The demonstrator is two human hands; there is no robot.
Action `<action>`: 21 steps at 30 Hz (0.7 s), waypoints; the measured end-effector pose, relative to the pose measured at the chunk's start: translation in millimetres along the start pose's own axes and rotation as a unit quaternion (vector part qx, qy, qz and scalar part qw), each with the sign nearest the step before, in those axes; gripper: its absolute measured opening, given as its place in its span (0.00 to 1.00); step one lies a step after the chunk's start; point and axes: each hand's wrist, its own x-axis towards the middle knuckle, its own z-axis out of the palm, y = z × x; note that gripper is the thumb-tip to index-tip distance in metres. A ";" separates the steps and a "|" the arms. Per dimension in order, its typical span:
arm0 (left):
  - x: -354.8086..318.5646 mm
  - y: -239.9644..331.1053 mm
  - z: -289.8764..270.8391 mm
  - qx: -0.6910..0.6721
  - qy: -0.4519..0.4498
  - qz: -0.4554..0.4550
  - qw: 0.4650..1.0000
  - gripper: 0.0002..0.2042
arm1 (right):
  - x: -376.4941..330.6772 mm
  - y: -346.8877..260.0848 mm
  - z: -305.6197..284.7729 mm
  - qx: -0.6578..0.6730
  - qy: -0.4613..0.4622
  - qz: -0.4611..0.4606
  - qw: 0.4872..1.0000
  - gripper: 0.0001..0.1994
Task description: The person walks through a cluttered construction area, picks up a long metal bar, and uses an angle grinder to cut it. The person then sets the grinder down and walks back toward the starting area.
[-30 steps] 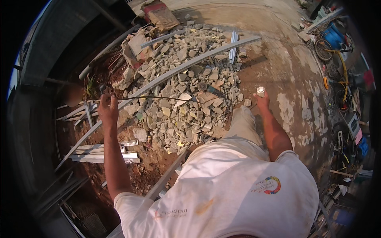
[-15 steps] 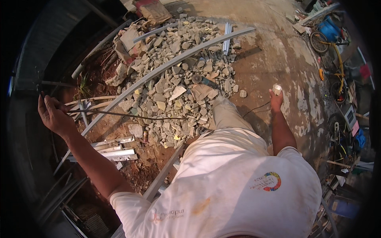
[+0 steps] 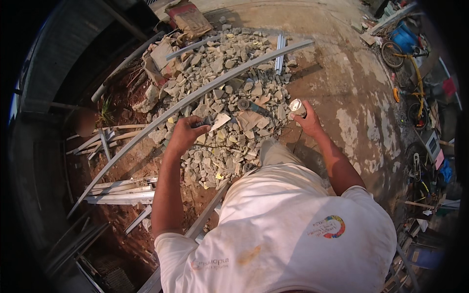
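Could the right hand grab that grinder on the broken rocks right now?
Probably not straight away: the right hand looks near the grinder, with nothing obvious between them, but its fingers hold a small pale container.

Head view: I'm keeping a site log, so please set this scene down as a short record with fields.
Left hand: holds a small dark object, too unclear to identify
Right hand: holds a pale round object, kind unclear
Ground ahead: heap of rubble
Tool: grinder, lying on the rubble
Metal: long grey beam, slanting across the view over the rubble
Right side: bicycle with yellow frame
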 end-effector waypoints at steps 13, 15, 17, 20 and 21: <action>-5.7 78.6 89.1 0.045 -0.012 0.157 0.987 0.10 | -5.5 -38.8 51.0 0.064 -0.138 -0.103 0.983 0.22; -1.5 81.4 99.3 0.071 -0.036 0.145 0.986 0.10 | -6.7 -35.7 51.7 0.065 -0.162 -0.087 0.981 0.23; 4.0 79.4 107.3 0.099 -0.048 0.149 0.983 0.09 | -5.1 -37.7 50.4 0.059 -0.183 -0.093 0.977 0.23; 13.1 73.9 116.5 0.128 -0.065 0.169 0.975 0.11 | -4.8 -33.8 50.1 0.038 -0.200 -0.085 0.975 0.24; 15.5 74.8 118.4 0.136 -0.073 0.158 0.975 0.11 | -4.5 -31.2 49.8 0.029 -0.203 -0.079 0.975 0.24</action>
